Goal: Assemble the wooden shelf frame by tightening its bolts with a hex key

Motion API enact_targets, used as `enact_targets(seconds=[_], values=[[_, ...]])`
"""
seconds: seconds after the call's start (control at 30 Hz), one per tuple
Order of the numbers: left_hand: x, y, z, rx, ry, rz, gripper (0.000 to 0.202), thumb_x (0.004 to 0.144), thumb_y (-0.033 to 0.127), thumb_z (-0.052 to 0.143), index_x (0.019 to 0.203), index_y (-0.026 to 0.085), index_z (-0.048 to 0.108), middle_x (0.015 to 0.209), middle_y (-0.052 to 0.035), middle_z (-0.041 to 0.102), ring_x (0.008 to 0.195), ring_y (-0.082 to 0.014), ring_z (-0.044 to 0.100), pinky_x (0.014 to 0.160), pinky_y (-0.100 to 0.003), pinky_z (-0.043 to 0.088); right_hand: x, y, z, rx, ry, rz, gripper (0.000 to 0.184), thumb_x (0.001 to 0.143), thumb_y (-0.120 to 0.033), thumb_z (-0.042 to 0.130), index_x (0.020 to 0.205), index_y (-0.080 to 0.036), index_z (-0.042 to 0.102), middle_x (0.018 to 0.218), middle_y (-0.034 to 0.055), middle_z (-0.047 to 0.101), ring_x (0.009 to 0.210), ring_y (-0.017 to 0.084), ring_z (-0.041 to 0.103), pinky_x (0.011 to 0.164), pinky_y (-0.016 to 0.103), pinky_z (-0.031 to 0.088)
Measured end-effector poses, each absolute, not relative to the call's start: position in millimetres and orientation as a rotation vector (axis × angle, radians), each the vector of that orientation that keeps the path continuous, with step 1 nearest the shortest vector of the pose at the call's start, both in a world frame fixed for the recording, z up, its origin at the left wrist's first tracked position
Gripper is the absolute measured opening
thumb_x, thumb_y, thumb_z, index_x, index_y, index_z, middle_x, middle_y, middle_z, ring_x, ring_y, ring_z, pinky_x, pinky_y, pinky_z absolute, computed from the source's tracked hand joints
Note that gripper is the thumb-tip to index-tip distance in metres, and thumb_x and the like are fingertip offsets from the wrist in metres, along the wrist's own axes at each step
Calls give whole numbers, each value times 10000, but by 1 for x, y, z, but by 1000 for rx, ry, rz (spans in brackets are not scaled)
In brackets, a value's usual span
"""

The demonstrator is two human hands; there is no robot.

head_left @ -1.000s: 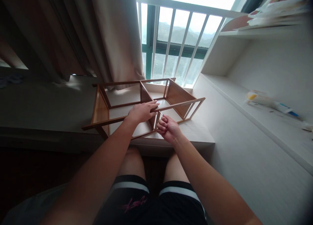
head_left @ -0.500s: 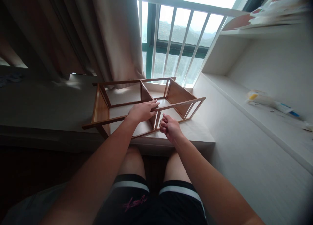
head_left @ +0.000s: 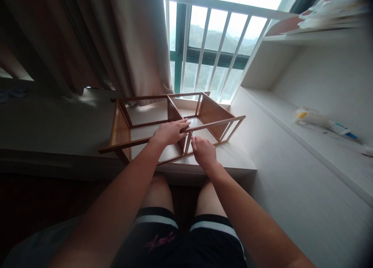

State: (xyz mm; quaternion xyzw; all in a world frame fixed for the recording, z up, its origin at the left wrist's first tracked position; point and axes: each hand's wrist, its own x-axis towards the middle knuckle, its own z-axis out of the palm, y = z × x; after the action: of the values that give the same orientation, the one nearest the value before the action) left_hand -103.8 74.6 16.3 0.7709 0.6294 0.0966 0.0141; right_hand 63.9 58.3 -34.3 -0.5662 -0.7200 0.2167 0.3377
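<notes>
A brown wooden shelf rack (head_left: 119,124) lies on its side on the pale window ledge, its slim rails and inner panels facing me. My left hand (head_left: 170,132) straddles the upper near rail around its middle, fingers on one side and thumb on the other. Just right of it, my right hand (head_left: 204,151) is closed in a fist around a thin metal rod (head_left: 191,133). The tip of the rod meets the rail by the crosspiece. Most of the rod is hidden inside the fist, so its exact kind cannot be made out.
Behind the rack stand a white railing (head_left: 215,50) and a window. A beige curtain (head_left: 142,46) hangs at the left. White shelving (head_left: 291,93) on the right holds a plastic-wrapped packet (head_left: 311,116) and, higher up, stacked bags (head_left: 335,17). My knees are below the ledge's front edge.
My right hand has turned at the wrist, so its back shows more and less of the rod is visible. My left hand and the rack stay where they were.
</notes>
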Motion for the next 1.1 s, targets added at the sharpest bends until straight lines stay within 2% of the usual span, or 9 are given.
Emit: enact_targets(seconds=[0.17,0.27,0.43,0.63,1.1], values=[[-103,75,17,2392,1969,290,560,827,591,409,1377,515,337,1508,149,314,1176,-227,573,999,-372,471,59,59,-30,-899,-1072,1797,374,900,-386,407,617,-198,251,487,-56,226,448,80,220,463,220,202],[-102,74,17,2388,1971,288,566,828,584,415,1383,512,330,1511,145,310,1198,-225,559,1013,-365,459,59,58,-25,-581,-706,2120,354,900,-285,389,637,-199,168,493,-68,174,429,68,172,429,201,158],[-102,73,18,2383,1965,271,563,828,588,410,1381,516,331,1516,142,299,1182,-231,571,1012,-378,455,57,57,-25,-599,-588,2149,364,890,-296,411,651,-197,155,471,-73,182,401,63,173,402,195,131],[-104,74,16,2394,1965,287,556,827,593,408,1374,528,330,1512,150,304,1171,-233,577,998,-382,467,52,54,-27,-672,-595,2087,337,880,-336,431,663,-204,209,451,-80,194,374,66,188,378,199,96],[-103,74,16,2385,1966,298,553,827,590,408,1371,520,346,1510,155,305,1165,-236,577,997,-387,471,50,55,-28,-809,-718,1947,341,856,-367,463,659,-204,236,442,-83,233,354,57,231,366,195,116]])
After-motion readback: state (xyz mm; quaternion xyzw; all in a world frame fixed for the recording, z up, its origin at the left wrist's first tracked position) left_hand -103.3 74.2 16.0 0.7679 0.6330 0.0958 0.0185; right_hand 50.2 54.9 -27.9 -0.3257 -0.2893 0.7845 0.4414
